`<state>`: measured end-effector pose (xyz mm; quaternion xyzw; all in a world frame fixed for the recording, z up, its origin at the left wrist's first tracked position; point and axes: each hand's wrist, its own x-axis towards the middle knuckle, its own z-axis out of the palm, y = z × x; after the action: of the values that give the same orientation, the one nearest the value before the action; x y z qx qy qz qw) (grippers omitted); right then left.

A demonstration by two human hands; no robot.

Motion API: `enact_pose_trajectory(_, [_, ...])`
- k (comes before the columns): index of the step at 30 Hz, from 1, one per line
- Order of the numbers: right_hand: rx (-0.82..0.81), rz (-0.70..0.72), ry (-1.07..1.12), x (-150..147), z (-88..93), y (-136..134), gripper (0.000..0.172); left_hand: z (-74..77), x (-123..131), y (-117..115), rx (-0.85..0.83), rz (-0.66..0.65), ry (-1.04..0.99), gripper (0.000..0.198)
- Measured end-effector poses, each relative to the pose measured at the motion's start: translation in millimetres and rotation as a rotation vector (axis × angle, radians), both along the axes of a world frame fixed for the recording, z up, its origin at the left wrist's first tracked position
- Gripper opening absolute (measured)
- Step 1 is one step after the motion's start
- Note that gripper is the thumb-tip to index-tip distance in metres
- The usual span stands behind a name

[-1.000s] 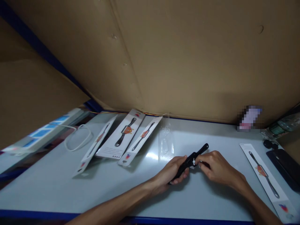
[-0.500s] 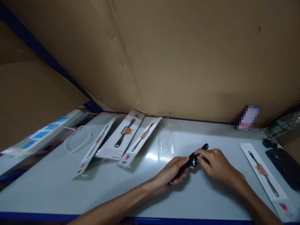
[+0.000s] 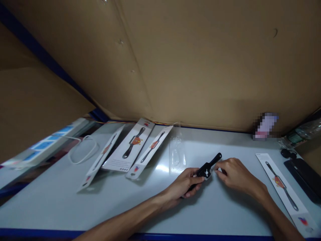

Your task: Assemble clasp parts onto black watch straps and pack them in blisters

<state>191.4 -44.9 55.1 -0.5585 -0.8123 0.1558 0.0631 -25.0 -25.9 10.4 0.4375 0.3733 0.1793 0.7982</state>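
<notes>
My left hand [image 3: 184,183] is closed round the near end of a black watch with a strap [image 3: 207,168], holding it just above the pale table [image 3: 125,201]. The strap's far end points up and right. My right hand [image 3: 234,174] sits right of the watch with its fingers curled, fingertips close to the watch body; whether they pinch anything is too small to tell.
Three white watch package cards [image 3: 132,144] lie at the back left, with a clear plastic bag [image 3: 177,152] beside them. Another card [image 3: 282,184] lies at the right, near a black case [image 3: 304,177]. A white cable [image 3: 82,150] and power strip [image 3: 47,144] are far left. Cardboard walls rise behind.
My right hand has drawn back a little to the right, off the watch body. The watch has tilted slightly in my left hand.
</notes>
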Motion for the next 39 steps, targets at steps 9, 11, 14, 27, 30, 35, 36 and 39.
enact_pose_trajectory(9, [-0.004,0.007,-0.161,-11.7,-9.2,-3.2,0.033,-1.0,0.0,-1.4,0.0,0.009,0.0,0.034])
enact_pose_trajectory(11, [0.024,-0.021,-0.209,-16.9,-13.2,-5.6,0.044,-0.3,0.1,-2.0,0.011,0.017,-0.004,0.035])
enact_pose_trajectory(14, [0.019,-0.041,-0.235,-23.4,-15.0,-8.9,0.047,-0.1,0.3,-2.5,0.02,0.04,-0.008,0.035])
enact_pose_trajectory(27, [0.059,-0.022,-0.211,-25.6,-16.0,-10.2,0.029,-1.0,0.2,-3.5,0.011,0.058,0.005,0.034])
enact_pose_trajectory(30, [0.056,-0.017,-0.209,-25.2,-16.9,-9.8,0.029,-1.3,1.0,-3.0,0.013,0.059,0.0,0.034])
enact_pose_trajectory(35, [0.063,-0.012,-0.204,-24.8,-17.4,-10.3,0.029,-4.3,0.4,-2.1,0.005,0.051,-0.01,0.035])
enact_pose_trajectory(36, [0.07,-0.008,-0.202,-24.6,-17.7,-10.5,0.028,-4.8,0.1,-2.0,0.005,0.05,-0.011,0.035])
enact_pose_trajectory(39, [0.083,-0.005,-0.201,-24.2,-19.0,-10.9,0.028,-5.6,-0.2,-2.1,0.012,0.05,-0.007,0.036])
